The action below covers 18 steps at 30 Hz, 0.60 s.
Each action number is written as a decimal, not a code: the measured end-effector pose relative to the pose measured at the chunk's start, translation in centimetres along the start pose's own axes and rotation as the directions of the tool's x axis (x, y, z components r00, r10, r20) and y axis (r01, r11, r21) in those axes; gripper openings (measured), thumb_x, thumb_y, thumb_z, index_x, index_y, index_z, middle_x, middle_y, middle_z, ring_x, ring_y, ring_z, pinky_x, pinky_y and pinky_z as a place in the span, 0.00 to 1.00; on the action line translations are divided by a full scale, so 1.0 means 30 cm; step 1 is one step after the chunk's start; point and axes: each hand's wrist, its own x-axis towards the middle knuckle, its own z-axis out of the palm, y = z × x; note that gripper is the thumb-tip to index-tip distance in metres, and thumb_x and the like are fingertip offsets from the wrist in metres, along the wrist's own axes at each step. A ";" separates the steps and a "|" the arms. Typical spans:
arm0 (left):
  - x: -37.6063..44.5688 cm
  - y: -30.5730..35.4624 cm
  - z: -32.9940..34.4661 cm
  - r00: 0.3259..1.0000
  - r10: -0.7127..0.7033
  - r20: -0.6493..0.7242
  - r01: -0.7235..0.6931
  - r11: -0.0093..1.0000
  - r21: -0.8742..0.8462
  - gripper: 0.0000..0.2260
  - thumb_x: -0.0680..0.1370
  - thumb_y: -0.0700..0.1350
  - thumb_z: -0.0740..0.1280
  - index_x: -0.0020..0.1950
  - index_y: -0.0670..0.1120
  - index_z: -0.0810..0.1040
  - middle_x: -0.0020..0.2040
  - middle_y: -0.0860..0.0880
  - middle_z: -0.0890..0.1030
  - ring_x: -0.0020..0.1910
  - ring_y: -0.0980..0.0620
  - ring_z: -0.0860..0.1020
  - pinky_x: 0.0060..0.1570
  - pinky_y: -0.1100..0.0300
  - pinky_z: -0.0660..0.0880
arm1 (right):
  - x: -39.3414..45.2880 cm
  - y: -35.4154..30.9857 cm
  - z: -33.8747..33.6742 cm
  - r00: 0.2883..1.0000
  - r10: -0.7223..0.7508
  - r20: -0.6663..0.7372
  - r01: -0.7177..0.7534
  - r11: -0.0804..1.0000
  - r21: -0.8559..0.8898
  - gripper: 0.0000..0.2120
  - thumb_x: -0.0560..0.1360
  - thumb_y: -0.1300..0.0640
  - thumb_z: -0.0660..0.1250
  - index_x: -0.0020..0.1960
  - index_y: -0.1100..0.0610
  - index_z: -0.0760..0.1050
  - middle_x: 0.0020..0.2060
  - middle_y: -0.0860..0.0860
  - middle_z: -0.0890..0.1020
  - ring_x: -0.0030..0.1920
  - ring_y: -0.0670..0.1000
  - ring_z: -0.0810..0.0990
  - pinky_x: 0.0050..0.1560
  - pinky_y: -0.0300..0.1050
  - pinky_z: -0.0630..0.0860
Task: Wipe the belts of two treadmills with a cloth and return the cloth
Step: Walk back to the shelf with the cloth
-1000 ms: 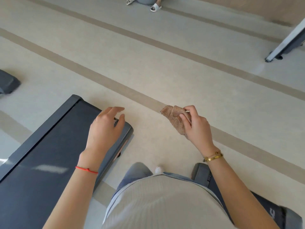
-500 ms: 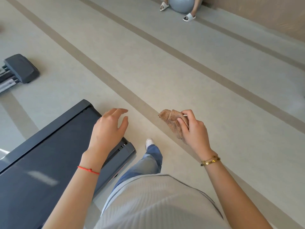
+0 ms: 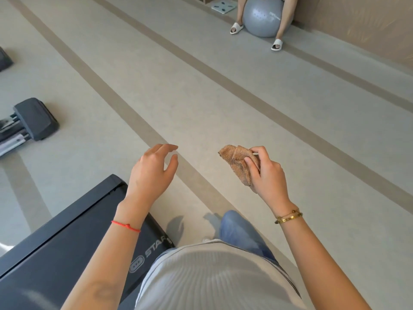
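While right hand [image 3: 267,175] grips cloth [image 3: 239,163], left hand [image 3: 152,173] hangs open, empty.

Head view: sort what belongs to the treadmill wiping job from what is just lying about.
Job:
cloth, held in right hand
treadmill
left hand, empty

Lying about:
exercise ball
scale
grey equipment at left

A pale beige floor [image 3: 223,90] crossed by darker tan stripes [image 3: 257,101] runs to a tan wall [image 3: 357,25], where a seated person's legs straddle a grey exercise ball [image 3: 262,17] beside a flat scale [image 3: 223,6].
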 end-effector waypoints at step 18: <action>1.121 -0.001 0.143 0.926 -0.299 -0.229 0.294 0.954 -0.056 0.11 0.81 0.48 0.63 0.62 0.50 0.79 0.56 0.52 0.81 0.54 0.49 0.80 0.47 0.52 0.77 | 1.429 0.226 0.252 0.954 -0.261 0.145 0.248 0.963 0.105 0.10 0.82 0.50 0.61 0.58 0.55 0.71 0.39 0.51 0.82 0.38 0.58 0.81 0.34 0.46 0.70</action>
